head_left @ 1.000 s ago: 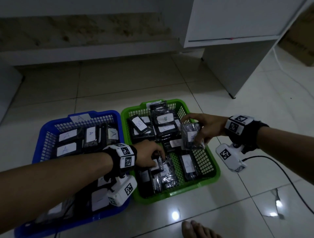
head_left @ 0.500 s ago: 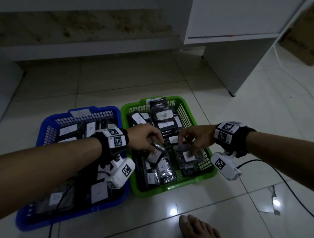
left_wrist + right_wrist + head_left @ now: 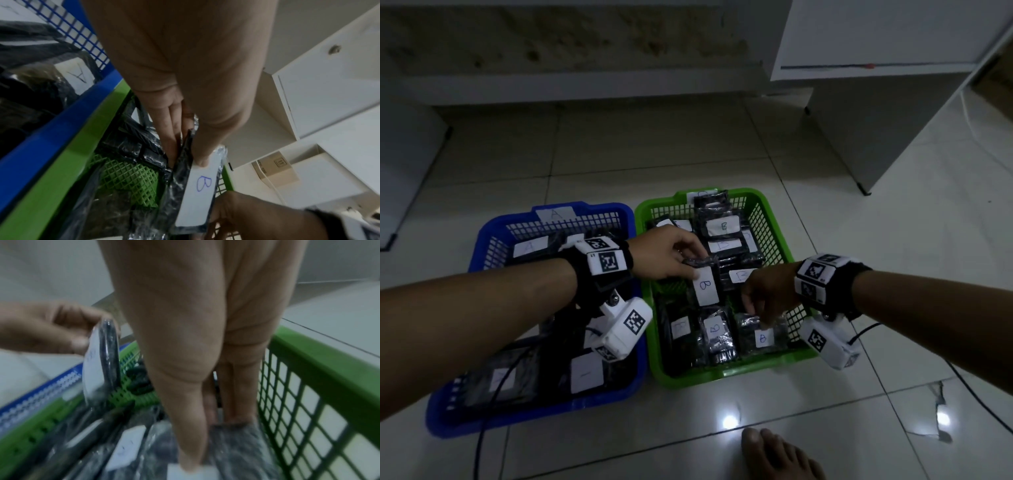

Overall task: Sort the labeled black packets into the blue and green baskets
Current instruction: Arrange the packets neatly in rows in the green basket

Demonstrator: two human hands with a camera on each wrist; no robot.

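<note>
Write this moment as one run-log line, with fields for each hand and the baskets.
left hand: pinches B packet above green basket | right hand: fingers on B packet in basket | blue basket: A packets

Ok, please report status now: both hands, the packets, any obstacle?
Left hand pinches B-labelled black plastic packet over green mesh basket. Right hand pinches another B packet lying inside. No obstacle seen.

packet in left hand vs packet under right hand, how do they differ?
1. The left hand holds its packet lifted above the green basket; the right hand's packet lies in the basket's near right corner.
2. The lifted packet hangs from a pinch at its top edge; the other lies flat, fingers on its near end.

Shared: both are black, plastic-wrapped, with a white label marked B.
</note>
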